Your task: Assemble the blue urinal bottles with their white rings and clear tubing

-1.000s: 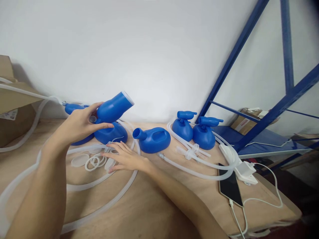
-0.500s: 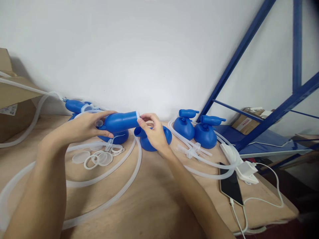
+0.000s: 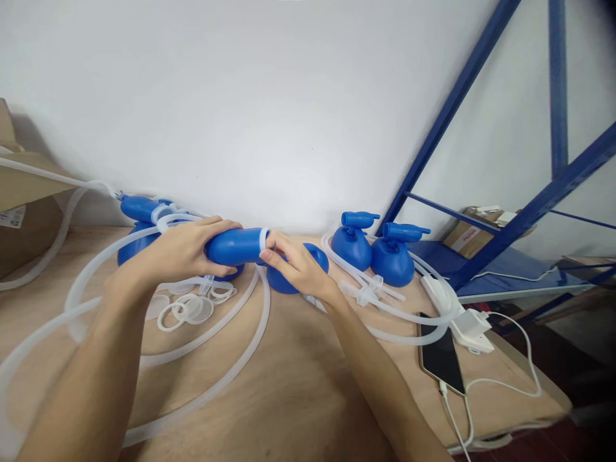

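A blue hollow plastic piece (image 3: 235, 246), tube-like and lying sideways in the air, is in the grip of my left hand (image 3: 187, 250), fingers above and thumb below. On its right end sits a white ring (image 3: 263, 239). My right hand (image 3: 293, 260) is closed at that ring, fingertips on its edge. Behind and below the right hand stands a blue rounded bottle (image 3: 282, 281), partly covered. Under the left hand, another blue bottle is mostly hidden. Loose white rings and clear discs (image 3: 190, 311) lie below the left hand, beside clear hoses (image 3: 231, 369).
Two blue bottles with spout tops (image 3: 353, 247) stand at the right, with coiled hose and a clear connector (image 3: 368, 292) before them. A phone (image 3: 440, 356) and a power strip (image 3: 469, 327) lie near the right edge. A cardboard box (image 3: 33, 224) is at left; a blue shelf frame (image 3: 447, 122) at right.
My left hand has turned and lowered the blue piece, and its grip has moved further around it. The white ring now sits straight around the end. A hose loop shows beside my left wrist.
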{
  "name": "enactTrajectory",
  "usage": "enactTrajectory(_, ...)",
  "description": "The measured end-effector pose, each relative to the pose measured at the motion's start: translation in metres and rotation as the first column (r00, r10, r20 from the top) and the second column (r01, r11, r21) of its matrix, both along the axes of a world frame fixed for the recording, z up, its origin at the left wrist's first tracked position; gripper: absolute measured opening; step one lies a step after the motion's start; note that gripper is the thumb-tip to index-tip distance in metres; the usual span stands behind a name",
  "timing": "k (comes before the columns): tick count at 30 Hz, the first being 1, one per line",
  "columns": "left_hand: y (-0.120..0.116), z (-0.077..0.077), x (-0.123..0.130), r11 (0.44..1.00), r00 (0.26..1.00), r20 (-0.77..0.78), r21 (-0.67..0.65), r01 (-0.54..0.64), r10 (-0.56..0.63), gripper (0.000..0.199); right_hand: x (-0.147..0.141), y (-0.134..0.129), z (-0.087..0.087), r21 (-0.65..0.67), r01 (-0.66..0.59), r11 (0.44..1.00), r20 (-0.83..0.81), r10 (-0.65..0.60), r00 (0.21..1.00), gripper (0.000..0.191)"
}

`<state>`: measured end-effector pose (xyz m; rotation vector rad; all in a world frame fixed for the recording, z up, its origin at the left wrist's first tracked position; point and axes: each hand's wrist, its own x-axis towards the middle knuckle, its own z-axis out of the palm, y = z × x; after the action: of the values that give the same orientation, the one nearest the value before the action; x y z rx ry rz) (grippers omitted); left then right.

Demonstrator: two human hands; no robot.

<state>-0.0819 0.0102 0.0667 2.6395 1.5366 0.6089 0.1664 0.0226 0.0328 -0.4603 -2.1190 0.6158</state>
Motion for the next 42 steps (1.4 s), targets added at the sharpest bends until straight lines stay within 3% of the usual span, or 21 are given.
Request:
enactTrajectory(4,-0.004,0.005,-0.014,0.999,0.999,0.027,0.011,0.033,-0.033,0.073,0.006,-0.001,0.001,0.077,-0.087,0.993,0.041,0.084,0.996,0.035)
enactTrajectory(6,-0.005,0.007,-0.025,0.999,0.999,0.031,0.016,0.038,-0.039,0.07,0.014,-0.007,0.005,0.045,-0.11,0.993,-0.046,0.112,0.993,0.039)
enactTrajectory(9,-0.007,0.01,-0.041,0.998,0.995,0.09,0.043,-0.056,0.052,0.078,0.028,-0.02,0.017,0.069,-0.1,0.993,-0.172,0.111,0.979,0.038)
enactTrajectory(11,-0.009,0.012,-0.047,0.99,0.98,0.167,0.076,-0.12,0.106,0.087,0.029,-0.027,0.022,0.143,-0.12,0.982,-0.1,0.135,0.986,0.032)
enactTrajectory(13,-0.011,0.012,-0.046,0.984,0.965,0.239,0.109,-0.14,0.111,0.09,0.016,-0.03,0.017,0.163,-0.204,0.965,0.082,0.193,0.978,0.029)
enactTrajectory(15,-0.012,0.012,-0.042,0.973,0.942,0.312,0.146,-0.178,0.126,0.091,-0.011,-0.027,-0.001,0.127,-0.282,0.951,0.29,0.236,0.928,0.028)
enactTrajectory(19,-0.014,0.011,-0.035,0.948,0.913,0.383,0.215,-0.234,0.138,0.087,-0.079,-0.011,-0.06,0.185,-0.279,0.942,0.616,0.109,0.78,0.029)
enactTrajectory(21,-0.017,0.012,-0.036,0.939,0.92,0.37,0.252,-0.235,0.132,0.082,-0.105,-0.005,-0.084,0.242,-0.176,0.954,0.687,-0.04,0.726,0.027)
enactTrajectory(24,-0.02,0.014,-0.042,0.917,0.923,0.355,0.299,-0.262,0.148,0.076,-0.123,0.001,-0.101,0.296,-0.151,0.943,0.714,-0.113,0.691,0.025)
enactTrajectory(27,-0.02,0.014,-0.049,0.903,0.914,0.366,0.309,-0.299,0.177,0.072,-0.115,0.005,-0.097,0.248,-0.133,0.96,0.709,-0.087,0.699,0.038)
enactTrajectory(30,-0.016,0.007,-0.055,0.893,0.899,0.4,0.317,-0.321,0.181,0.072,-0.093,0.012,-0.086,0.17,-0.005,0.985,0.707,-0.118,0.697,0.044)
enactTrajectory(33,-0.008,-0.003,-0.061,0.886,0.87,0.462,0.311,-0.344,0.176,0.073,-0.07,0.018,-0.077,0.142,0.149,0.979,0.723,-0.205,0.659,0.044)
enactTrajectory(35,0.002,-0.006,-0.066,0.894,0.854,0.487,0.28,-0.349,0.181,0.077,-0.059,0.021,-0.074,0.067,0.194,0.979,0.771,-0.174,0.613,0.049)
enactTrajectory(39,0.04,0.006,-0.08,0.907,0.905,0.385,0.292,-0.303,0.178,0.082,-0.049,0.025,-0.073,-0.156,0.22,0.963,0.883,0.036,0.468,0.064)
enactTrajectory(42,0.082,0.023,-0.088,0.91,0.955,0.267,0.352,-0.221,0.129,0.087,-0.05,0.028,-0.075,-0.187,0.225,0.956,0.895,0.072,0.439,0.064)
